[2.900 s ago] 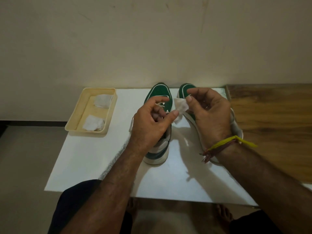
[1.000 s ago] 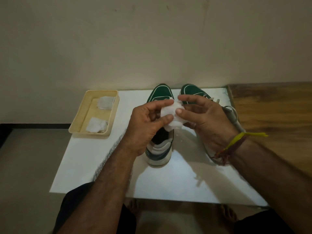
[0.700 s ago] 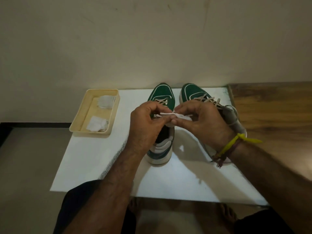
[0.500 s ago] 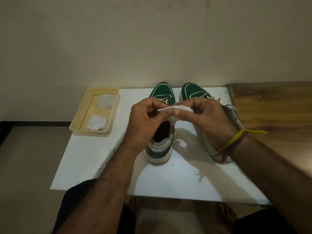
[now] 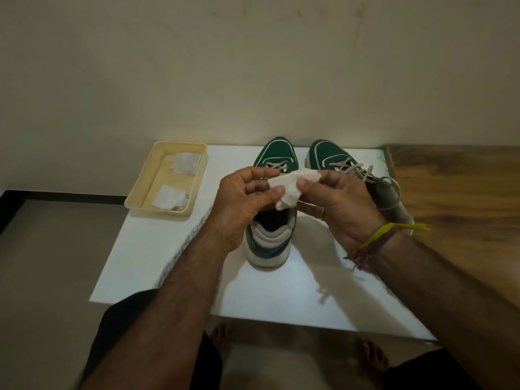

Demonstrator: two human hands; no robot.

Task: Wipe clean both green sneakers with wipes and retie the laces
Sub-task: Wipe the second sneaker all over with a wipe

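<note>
The white bench (image 5: 174,266) carries everything, presumably so that the work is kept within easy reach of both arms. The two green sneakers (image 5: 274,156) are stood side by side near its far edge, toes to the wall, their pale laces loose and the white heel of the left one turned toward the person. A cream tray (image 5: 135,204) is set at the far left corner, two spare wipes (image 5: 170,200) lying in it. A crumpled white wipe (image 5: 289,190) is held above the left sneaker, pinched between the left hand (image 5: 242,201) and the right hand (image 5: 343,204), apparently to be spread or folded before wiping.
</note>
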